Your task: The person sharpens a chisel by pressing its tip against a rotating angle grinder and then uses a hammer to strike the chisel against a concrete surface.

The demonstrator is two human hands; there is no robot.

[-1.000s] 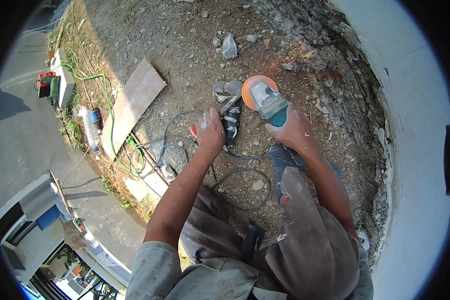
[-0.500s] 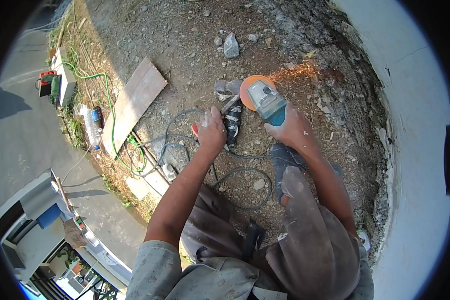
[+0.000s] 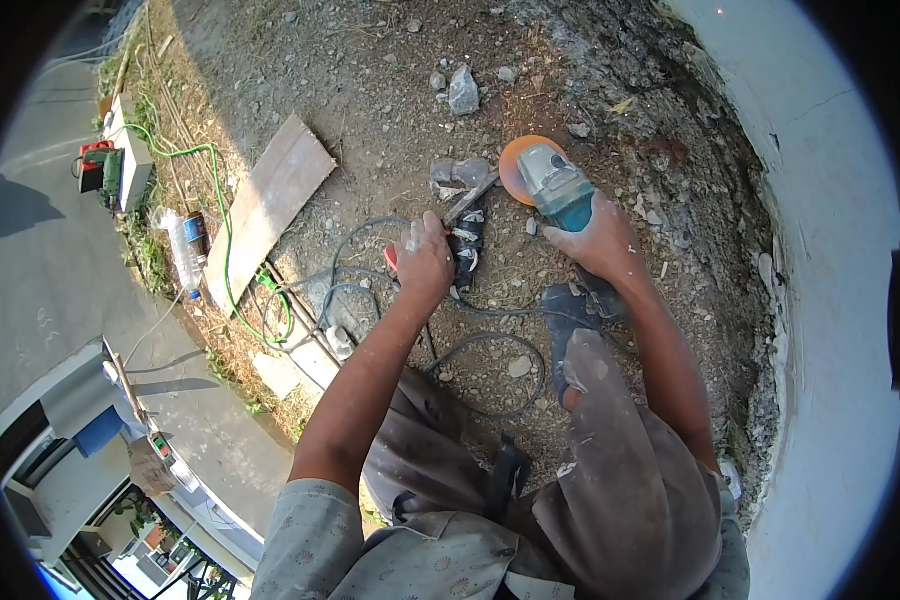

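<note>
My right hand (image 3: 606, 242) is closed round the teal body of an angle grinder (image 3: 558, 184). The grinder's orange disc (image 3: 518, 172) is beside the tip of a flat metal blade (image 3: 473, 196); whether they touch I cannot tell. Fingers closed, my left hand (image 3: 425, 258) holds this tool, whose red handle (image 3: 390, 258) shows at the hand's left side. The blade lies over a dark boot (image 3: 467, 250) on the dirt. Under my right wrist is another dark shoe (image 3: 567, 315).
Grey cable (image 3: 490, 338) loops over the ground. To the left are a wooden board (image 3: 275, 205), a green cord (image 3: 228, 235), plastic bottles (image 3: 182, 255) and a green and red power tool (image 3: 108, 178). Stones (image 3: 463, 92) lie ahead. A white wall (image 3: 830, 300) runs along the right.
The grinder and my right hand have moved slightly right and up, away from the boot. The spray of orange sparks is gone. My left hand has hardly moved.
</note>
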